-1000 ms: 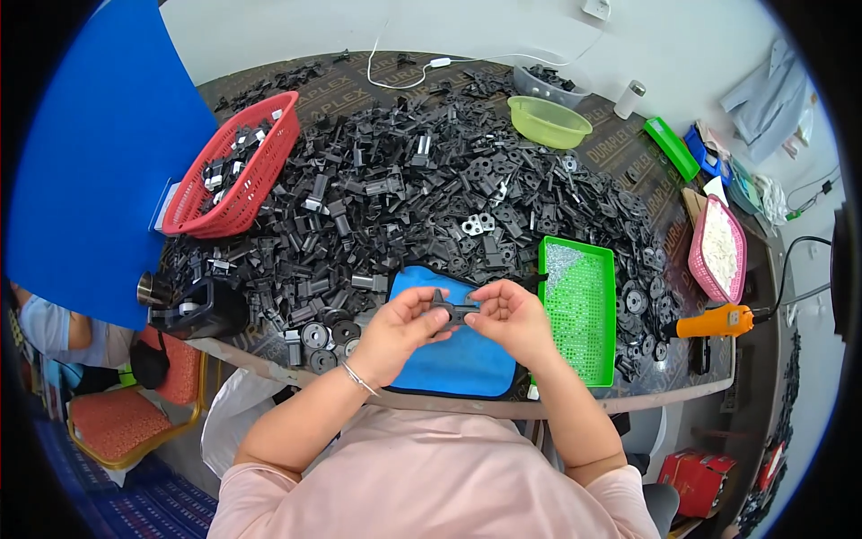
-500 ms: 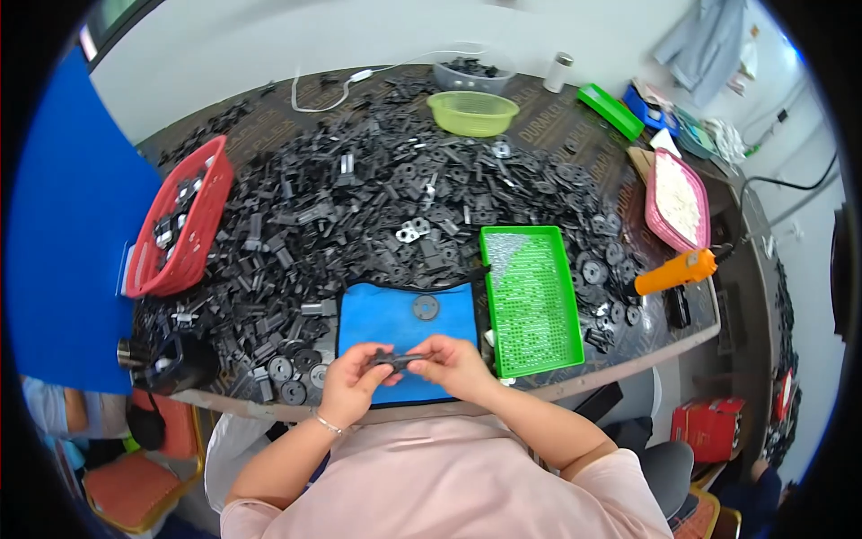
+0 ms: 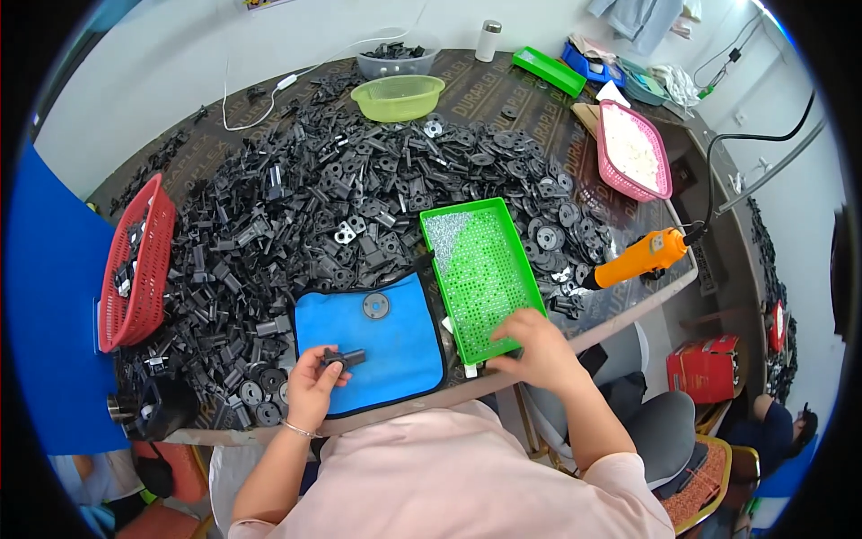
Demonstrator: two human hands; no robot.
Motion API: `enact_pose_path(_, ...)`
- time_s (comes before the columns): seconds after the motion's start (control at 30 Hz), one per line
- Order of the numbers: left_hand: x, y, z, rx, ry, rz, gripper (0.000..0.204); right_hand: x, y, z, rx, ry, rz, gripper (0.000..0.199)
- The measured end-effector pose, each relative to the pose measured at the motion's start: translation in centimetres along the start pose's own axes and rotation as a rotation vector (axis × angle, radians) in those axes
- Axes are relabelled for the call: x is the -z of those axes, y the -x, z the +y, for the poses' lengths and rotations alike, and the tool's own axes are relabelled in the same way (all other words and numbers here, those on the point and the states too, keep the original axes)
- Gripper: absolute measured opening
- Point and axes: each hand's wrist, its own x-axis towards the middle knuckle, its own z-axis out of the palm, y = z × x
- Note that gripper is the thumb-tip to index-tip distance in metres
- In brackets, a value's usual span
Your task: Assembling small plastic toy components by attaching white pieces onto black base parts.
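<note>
Left hand has its fingers pinched around a small black plastic part, right over the blue mat. Right hand, fingers curled, dips into the green perforated tray just right of that mat, can't tell if it's got anything.

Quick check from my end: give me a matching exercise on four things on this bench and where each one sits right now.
Things:
1. small black part
2. round black disc
3. green tray
4. orange power tool

Places:
A. on the blue mat, untouched
B. at the table's right edge
C. in the left hand
D. under the right hand

Pairs: 1-C, 2-A, 3-D, 4-B
</note>
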Motion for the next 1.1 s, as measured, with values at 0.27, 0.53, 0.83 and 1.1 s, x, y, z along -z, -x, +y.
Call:
enact_pose_path(0.27,0.6,0.1,0.2,-0.102,-0.150,0.000,0.023,0.9,1.6,1.4,0.159,0.291,0.137,0.017)
enact_pose_path(0.53,-3.0,0.7,5.6,-0.730,-1.197,-0.326,0.039,4.7,2.0,5.4,0.094,0.415,0.229,0.017)
enact_pose_path(0.83,-13.0,-5.5,3.6,-0.750,-1.024,-0.554,0.048,6.4,1.8,11.2,0.072,0.455,0.419,0.015)
enact_pose_path(1.1,-18.3,-10.7,2.3,-0.842,-1.285,-0.361,0.079,5.6,1.4,12.7,0.078,0.390,0.396,0.013)
